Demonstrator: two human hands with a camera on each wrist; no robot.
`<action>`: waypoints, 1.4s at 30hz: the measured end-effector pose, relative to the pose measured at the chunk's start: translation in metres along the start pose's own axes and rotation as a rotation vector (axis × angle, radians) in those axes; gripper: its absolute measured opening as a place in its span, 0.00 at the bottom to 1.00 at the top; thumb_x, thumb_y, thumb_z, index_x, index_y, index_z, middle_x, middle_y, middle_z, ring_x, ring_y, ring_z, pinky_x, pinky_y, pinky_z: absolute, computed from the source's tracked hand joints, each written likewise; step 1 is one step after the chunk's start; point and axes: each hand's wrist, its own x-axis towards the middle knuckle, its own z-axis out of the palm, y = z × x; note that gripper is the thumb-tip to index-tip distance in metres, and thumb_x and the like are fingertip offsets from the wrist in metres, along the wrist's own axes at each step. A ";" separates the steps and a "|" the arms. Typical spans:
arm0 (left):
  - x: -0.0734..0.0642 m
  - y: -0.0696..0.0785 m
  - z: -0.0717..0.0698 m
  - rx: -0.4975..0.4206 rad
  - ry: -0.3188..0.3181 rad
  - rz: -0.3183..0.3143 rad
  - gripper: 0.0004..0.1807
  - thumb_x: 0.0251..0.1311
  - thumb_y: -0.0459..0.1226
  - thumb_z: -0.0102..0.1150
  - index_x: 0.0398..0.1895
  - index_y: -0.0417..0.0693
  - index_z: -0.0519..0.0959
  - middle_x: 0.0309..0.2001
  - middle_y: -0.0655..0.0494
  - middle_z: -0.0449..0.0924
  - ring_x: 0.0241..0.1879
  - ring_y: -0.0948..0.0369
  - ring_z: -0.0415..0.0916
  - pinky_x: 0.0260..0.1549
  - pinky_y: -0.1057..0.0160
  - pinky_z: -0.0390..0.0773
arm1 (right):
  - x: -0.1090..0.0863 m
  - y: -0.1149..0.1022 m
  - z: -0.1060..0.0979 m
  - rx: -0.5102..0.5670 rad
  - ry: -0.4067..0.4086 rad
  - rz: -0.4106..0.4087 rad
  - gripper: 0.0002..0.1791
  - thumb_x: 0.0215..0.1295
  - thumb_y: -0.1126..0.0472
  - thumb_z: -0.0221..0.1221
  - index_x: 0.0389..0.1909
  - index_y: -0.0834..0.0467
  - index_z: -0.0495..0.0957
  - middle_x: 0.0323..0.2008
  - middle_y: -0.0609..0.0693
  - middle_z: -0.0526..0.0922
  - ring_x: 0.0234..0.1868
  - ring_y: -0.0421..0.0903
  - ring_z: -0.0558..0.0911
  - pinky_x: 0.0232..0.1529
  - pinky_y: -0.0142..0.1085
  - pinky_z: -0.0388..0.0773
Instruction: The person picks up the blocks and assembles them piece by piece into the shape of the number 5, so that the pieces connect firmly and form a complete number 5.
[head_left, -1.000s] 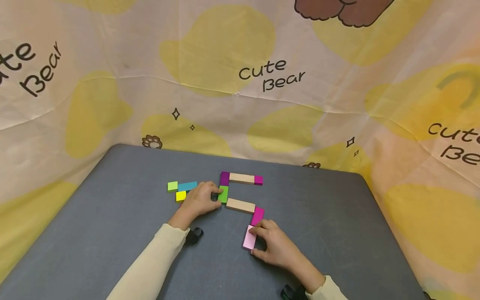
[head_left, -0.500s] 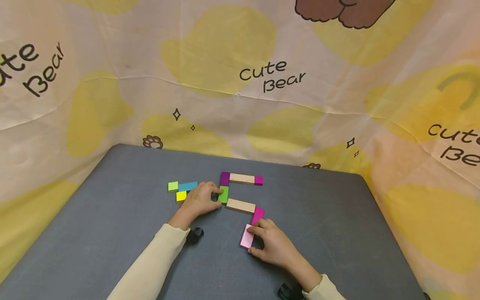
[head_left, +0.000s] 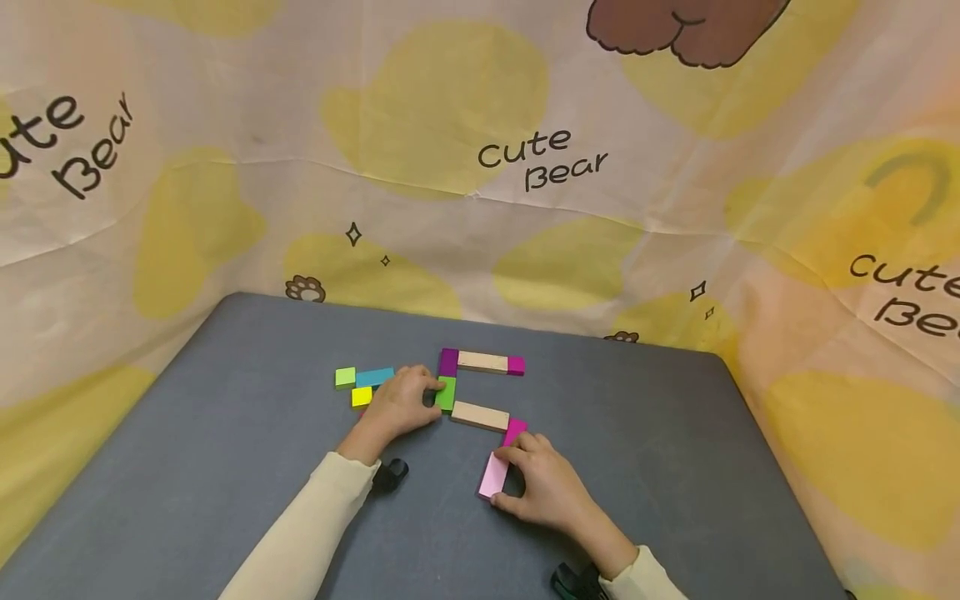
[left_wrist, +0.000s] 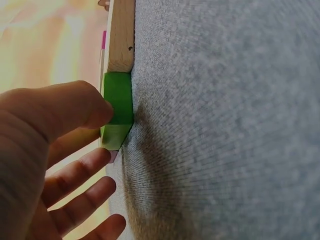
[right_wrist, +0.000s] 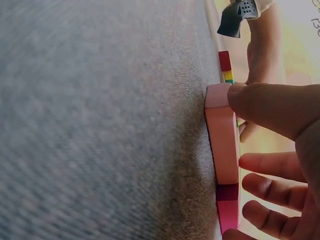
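My left hand (head_left: 401,402) pinches the green block (head_left: 446,394) between thumb and forefinger; the thumb lies against its near end in the left wrist view. A purple block (head_left: 448,362) touches the green block's far end. My right hand (head_left: 546,479) pinches the light pink block (head_left: 492,477), thumb at its near end and a finger at its far end. Beyond the pink block lies a magenta block (head_left: 515,431), partly behind the fingers. A plain wooden block (head_left: 480,416) runs between the green block and the magenta one. All lie flat on the grey table.
At the back, another wooden block (head_left: 482,361) joins the purple block to a small magenta cube (head_left: 516,366). Left of my left hand are a lime cube (head_left: 345,377), a blue block (head_left: 374,377) and a yellow cube (head_left: 362,397). A printed cloth (head_left: 420,167) hangs behind the table (head_left: 225,433).
My right hand has shifted slightly left with the light pink block, which now sits a little further left against the magenta block. The left hand stays on the green block.
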 end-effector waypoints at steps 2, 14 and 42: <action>-0.001 0.000 0.001 0.016 0.006 0.013 0.23 0.50 0.41 0.68 0.52 0.51 0.83 0.45 0.54 0.79 0.43 0.56 0.71 0.43 0.56 0.78 | 0.000 0.000 0.000 0.004 -0.006 0.006 0.29 0.42 0.42 0.72 0.46 0.53 0.83 0.37 0.44 0.77 0.38 0.40 0.70 0.34 0.32 0.73; -0.011 -0.007 -0.001 0.021 0.155 0.111 0.22 0.52 0.42 0.63 0.52 0.49 0.82 0.45 0.54 0.79 0.45 0.55 0.75 0.41 0.54 0.79 | -0.002 0.002 0.002 0.024 -0.050 0.041 0.29 0.41 0.44 0.73 0.45 0.54 0.83 0.36 0.44 0.76 0.37 0.39 0.69 0.32 0.29 0.70; -0.010 -0.066 -0.037 0.154 0.117 -0.061 0.21 0.51 0.42 0.63 0.49 0.44 0.82 0.49 0.43 0.79 0.44 0.47 0.73 0.42 0.43 0.73 | 0.002 -0.001 0.000 0.068 -0.045 0.061 0.30 0.40 0.46 0.73 0.45 0.55 0.83 0.36 0.44 0.78 0.37 0.39 0.71 0.33 0.31 0.72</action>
